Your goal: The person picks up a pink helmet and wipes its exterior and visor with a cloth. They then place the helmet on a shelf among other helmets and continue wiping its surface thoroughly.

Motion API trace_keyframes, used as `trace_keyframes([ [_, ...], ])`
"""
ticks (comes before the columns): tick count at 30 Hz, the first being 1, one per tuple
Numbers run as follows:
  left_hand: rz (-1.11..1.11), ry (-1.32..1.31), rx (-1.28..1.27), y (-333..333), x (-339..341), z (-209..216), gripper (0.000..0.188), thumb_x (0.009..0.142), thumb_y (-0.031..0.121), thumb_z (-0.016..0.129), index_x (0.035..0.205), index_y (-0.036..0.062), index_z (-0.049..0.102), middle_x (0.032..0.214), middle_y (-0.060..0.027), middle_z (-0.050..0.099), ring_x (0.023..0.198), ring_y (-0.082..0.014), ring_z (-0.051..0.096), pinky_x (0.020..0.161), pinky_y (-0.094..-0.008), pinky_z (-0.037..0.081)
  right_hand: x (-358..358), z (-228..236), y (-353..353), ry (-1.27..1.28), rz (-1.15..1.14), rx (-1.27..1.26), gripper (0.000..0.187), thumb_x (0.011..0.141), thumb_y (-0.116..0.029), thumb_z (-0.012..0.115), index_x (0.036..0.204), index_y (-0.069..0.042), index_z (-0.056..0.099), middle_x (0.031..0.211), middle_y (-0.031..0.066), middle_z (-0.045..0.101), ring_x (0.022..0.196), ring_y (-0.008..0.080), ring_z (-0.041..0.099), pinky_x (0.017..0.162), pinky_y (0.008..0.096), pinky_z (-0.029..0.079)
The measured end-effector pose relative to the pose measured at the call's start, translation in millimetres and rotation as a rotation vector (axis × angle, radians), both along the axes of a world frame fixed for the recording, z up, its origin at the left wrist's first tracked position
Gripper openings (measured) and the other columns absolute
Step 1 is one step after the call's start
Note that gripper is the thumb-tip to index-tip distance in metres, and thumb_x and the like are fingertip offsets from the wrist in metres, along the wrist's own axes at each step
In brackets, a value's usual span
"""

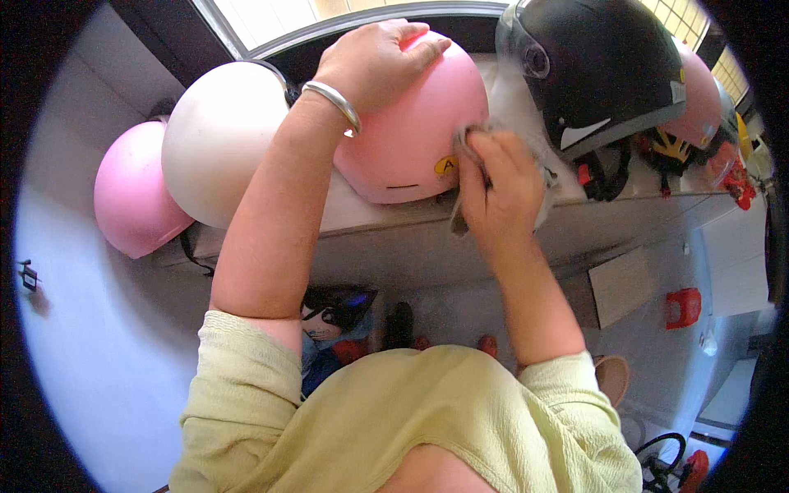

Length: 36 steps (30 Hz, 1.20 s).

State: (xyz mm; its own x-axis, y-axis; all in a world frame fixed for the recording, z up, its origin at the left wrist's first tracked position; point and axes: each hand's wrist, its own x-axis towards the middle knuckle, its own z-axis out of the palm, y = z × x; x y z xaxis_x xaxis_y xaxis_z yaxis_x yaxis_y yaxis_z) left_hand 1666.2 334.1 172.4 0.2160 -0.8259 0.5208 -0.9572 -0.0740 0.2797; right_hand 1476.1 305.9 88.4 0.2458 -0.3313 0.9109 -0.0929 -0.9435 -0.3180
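A glossy pink helmet point(411, 152) rests on a window ledge in front of me, with a small yellow round sticker low on its right side. My left hand point(380, 62) lies on top of its shell, fingers spread, a silver bangle on the wrist. At the helmet's right side, my right hand point(501, 177) is closed on a greyish cloth point(460, 215) and presses it to the shell. Part of the cloth is hidden under the fingers.
Left on the ledge point(427, 234) sit a white helmet point(218, 148) and another pink helmet point(136, 193). To the right stand a black helmet point(604, 66) with a clear visor and a further pink helmet point(699, 99). A cardboard piece point(626, 286) and a red container point(683, 308) are lower right.
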Motion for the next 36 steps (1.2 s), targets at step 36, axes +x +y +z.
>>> trace_keyframes([
  [36, -0.003, 0.084, 0.034, -6.0, 3.3, 4.8, 0.056, 0.091, 0.050, 0.060, 0.120, 0.0029, 0.067, 0.119, -0.0174, 0.067, 0.113, -0.0287, 0.063, 0.099, -0.0351, 0.047, 9.0, 22.1, -24.1, 0.093, 0.033, 0.049, 0.016, 0.081, -0.008, 0.066, 0.096, -0.003, 0.066, 0.089, 0.0162, 0.063, 0.082, 0.0368, 0.062, 0.075, 0.0445, 0.050],
])
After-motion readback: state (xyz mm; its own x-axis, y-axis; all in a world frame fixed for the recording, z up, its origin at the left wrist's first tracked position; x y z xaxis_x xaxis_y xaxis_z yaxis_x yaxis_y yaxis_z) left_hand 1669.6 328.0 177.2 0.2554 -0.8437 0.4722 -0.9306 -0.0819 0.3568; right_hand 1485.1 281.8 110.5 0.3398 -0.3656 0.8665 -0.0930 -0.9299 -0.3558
